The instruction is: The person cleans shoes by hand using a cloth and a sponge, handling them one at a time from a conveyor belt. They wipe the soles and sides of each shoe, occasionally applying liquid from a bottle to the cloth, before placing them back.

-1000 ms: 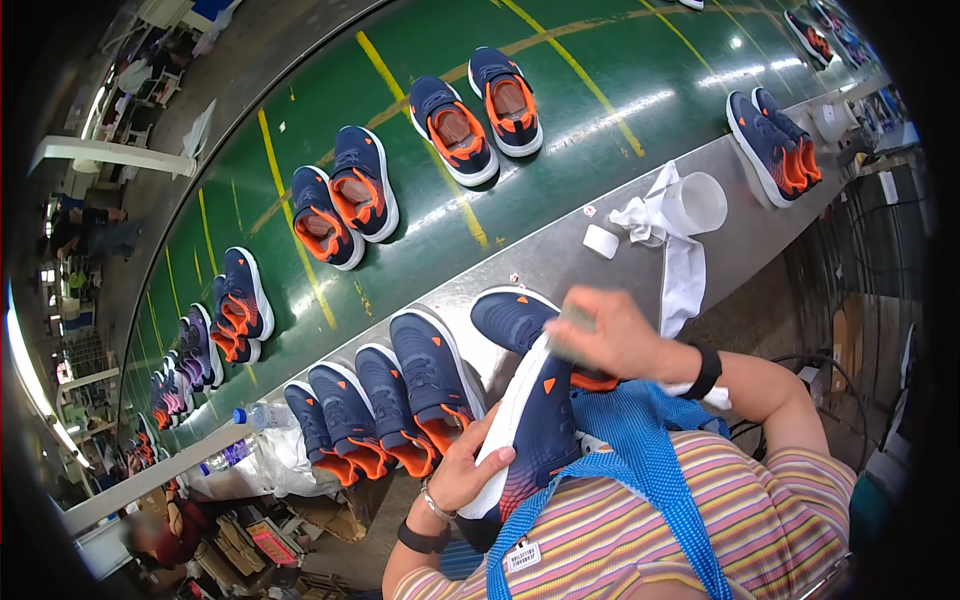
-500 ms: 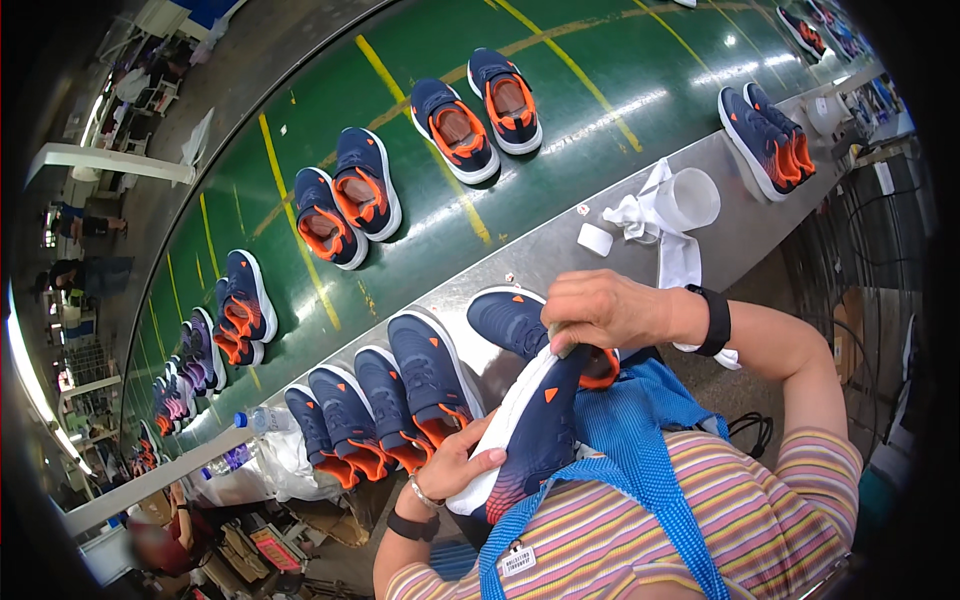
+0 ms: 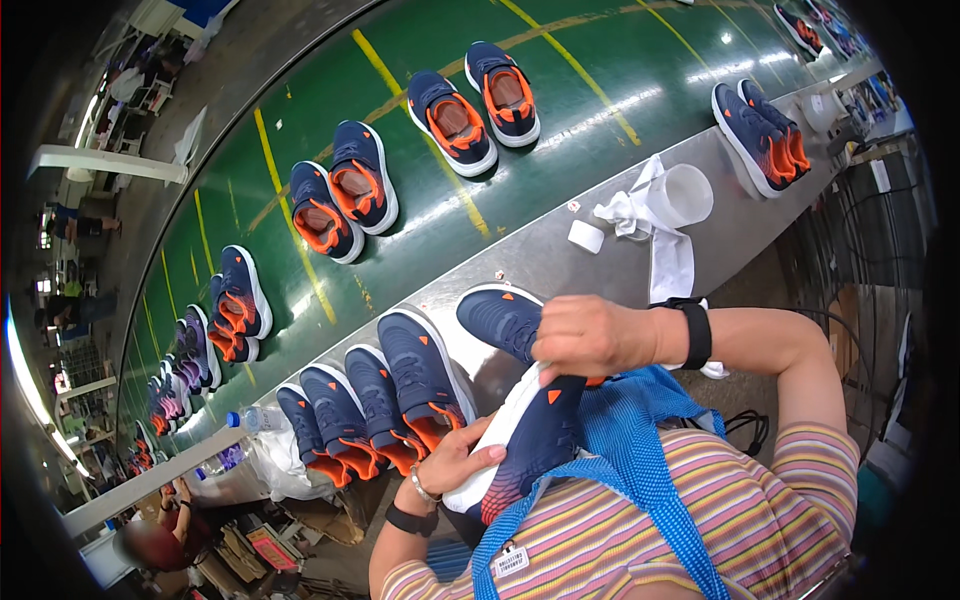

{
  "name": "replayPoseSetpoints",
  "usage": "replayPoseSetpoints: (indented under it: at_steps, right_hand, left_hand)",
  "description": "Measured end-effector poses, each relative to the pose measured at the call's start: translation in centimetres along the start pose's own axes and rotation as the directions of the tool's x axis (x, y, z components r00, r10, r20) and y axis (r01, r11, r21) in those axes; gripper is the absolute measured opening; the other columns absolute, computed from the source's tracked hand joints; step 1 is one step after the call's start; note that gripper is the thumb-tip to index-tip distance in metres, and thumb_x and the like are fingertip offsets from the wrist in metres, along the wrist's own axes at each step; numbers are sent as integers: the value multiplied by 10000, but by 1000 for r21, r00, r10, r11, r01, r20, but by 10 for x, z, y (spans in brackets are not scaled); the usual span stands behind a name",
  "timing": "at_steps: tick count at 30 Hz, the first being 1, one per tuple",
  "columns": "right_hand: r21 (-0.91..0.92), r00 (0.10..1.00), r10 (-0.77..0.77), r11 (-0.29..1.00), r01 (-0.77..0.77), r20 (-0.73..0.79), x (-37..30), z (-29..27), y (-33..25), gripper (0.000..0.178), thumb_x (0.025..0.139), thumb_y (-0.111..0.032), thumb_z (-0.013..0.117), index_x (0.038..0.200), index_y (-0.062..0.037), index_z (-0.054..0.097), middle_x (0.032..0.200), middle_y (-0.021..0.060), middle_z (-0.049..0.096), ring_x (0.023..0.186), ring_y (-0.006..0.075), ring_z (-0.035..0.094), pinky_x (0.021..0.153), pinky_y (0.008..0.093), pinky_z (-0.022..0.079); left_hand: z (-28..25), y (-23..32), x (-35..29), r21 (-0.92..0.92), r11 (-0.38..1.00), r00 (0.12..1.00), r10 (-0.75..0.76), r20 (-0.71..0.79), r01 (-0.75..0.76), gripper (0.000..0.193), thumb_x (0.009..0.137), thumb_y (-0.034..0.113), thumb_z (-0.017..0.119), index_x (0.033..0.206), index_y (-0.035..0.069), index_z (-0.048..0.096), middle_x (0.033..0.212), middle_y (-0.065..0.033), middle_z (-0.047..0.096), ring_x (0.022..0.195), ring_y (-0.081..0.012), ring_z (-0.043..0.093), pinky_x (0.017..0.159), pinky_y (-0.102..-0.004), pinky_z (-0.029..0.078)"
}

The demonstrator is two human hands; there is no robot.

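A navy sneaker [image 3: 545,430] with a white sole and orange marks is held tilted in front of my chest, its sole edge turned up. My left hand [image 3: 452,462] grips it near the heel, thumb lying on the white sole. At the toe, my right hand [image 3: 590,335] is closed with its fingertips against the sole edge; whether something small is pinched there is hidden. Just behind, another navy sneaker [image 3: 498,318] rests on the metal ledge [image 3: 545,255], partly covered by my right hand. To the left, several matching sneakers [image 3: 418,365] stand in a row.
Beyond the ledge, a green conveyor belt [image 3: 560,185] carries several pairs of sneakers [image 3: 455,125]. A clear round tub [image 3: 684,194], a white cloth strip [image 3: 670,268] and a white block [image 3: 586,236] lie on the ledge. Another pair [image 3: 755,140] stands farther right. A person [image 3: 165,535] is at lower left.
My right hand has shifted slightly down and left along the sneaker's toe. My left hand keeps its grip. The whole view has shifted a little.
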State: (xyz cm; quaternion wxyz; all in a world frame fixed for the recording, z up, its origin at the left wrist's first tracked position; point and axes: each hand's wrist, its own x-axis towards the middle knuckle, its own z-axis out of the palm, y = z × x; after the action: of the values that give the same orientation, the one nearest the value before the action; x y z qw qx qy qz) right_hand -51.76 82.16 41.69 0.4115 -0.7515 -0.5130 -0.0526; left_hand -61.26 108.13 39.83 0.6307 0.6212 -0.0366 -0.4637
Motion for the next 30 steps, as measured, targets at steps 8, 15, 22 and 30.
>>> replayPoseSetpoints:
  at_steps: [8,15,22,30]
  right_hand:
    - [160,948,280,939,-303,151,-13,-19,-5,181,692,-91,624,787,-32,482,772,95,500,740,281,497,666,357,404]
    - [210,968,129,962,-175,216,8,-8,-10,172,679,-92,604,711,-21,452,719,117,472,730,308,486,657,375,394]
    - [158,955,155,967,-199,252,7,-11,-10,130,690,-84,581,709,-27,465,714,111,464,723,284,483,661,376,388]
    - [133,919,251,944,-302,304,7,-12,-8,140,688,-100,583,698,-33,461,705,105,469,727,293,482,680,374,382]
  left_hand:
    - [-4,-5,-6,-30,999,1000,9,-23,-9,508,826,292,570,1188,-41,444,975,-22,548,867,-81,491,757,-218,398]
    - [-9,-4,-4,7,999,999,-42,6,42,489,822,275,580,1182,-31,455,943,-15,555,839,-70,492,728,-211,401]
    - [-10,-4,-8,35,998,998,52,20,-53,494,822,272,584,1192,-26,449,944,-13,554,837,-66,488,729,-210,401]
    - [-14,-9,-14,78,994,997,76,1,-76,493,823,273,580,1194,-22,447,960,-15,542,837,-71,487,724,-212,402]
